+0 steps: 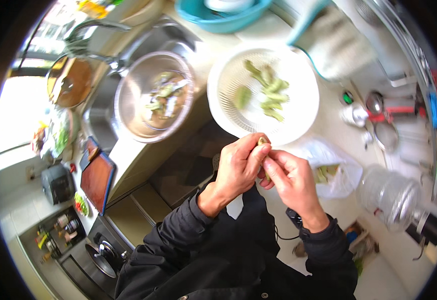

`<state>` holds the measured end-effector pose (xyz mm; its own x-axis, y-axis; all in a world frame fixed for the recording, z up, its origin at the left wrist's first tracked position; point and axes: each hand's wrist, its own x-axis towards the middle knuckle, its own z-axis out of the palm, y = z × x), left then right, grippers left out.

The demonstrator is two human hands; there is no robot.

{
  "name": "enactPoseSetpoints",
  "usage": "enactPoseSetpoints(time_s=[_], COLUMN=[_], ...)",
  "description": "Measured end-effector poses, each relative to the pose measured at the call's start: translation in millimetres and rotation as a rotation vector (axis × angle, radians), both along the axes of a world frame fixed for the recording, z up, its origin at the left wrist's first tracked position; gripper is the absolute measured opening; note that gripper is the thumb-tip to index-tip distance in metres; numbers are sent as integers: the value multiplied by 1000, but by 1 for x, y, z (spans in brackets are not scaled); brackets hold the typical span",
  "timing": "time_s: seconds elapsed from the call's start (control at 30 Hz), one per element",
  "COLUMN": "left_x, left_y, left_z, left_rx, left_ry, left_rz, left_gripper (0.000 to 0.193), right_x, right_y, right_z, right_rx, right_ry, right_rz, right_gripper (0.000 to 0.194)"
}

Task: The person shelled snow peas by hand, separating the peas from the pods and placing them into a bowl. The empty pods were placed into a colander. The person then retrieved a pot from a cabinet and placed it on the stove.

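Observation:
My left hand (pixel 237 165) is closed around the upper end of a slim green vegetable piece (pixel 262 141), with its tip showing above the thumb. The fingers of my right hand (pixel 291 176) pinch the same piece lower down, and most of it is hidden between the hands. Just beyond them is a white plastic colander (pixel 220 80) holding several pale green vegetable pieces (pixel 274 92). To its left stands a stainless steel bowl (pixel 132 90) containing green and whitish scraps (pixel 166 95). A translucent plastic bag (pixel 334 187) with greenish pieces inside lies right of my right hand.
The steel bowl overlaps the edge of a metal sink (pixel 102 112). A teal basin (pixel 203 22) stands at the back. On the left are a cutting board (pixel 97 180), a glass lid (pixel 79 82) and a frying pan (pixel 100 260). A large clear water jug (pixel 391 195) is at right.

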<state>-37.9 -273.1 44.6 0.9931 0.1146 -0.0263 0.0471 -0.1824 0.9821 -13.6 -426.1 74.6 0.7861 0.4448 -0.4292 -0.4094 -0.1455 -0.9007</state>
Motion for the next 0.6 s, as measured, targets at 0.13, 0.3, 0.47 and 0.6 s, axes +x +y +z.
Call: enactPoseSetpoints(time_s=[0.13,0.3,0.47,0.6], left_x=[-11,-17,-6,10], left_y=[83,175,252,295], left_z=[12,-9,-29,-35], left_rx=[179,115,39,32], left_ry=[-53,9,16,58], left_rz=[193,282,291,274], left_gripper=[21,23,19,21], right_x=[6,8,16,29], right_y=[94,194,276,318], right_z=[0,-19,-28,-29], right_rx=[49,-11,-54,-66], right_ry=[-65,-71,-31,-32], right_rz=[118,177,133,124], right_gripper=[26,26,25,26])
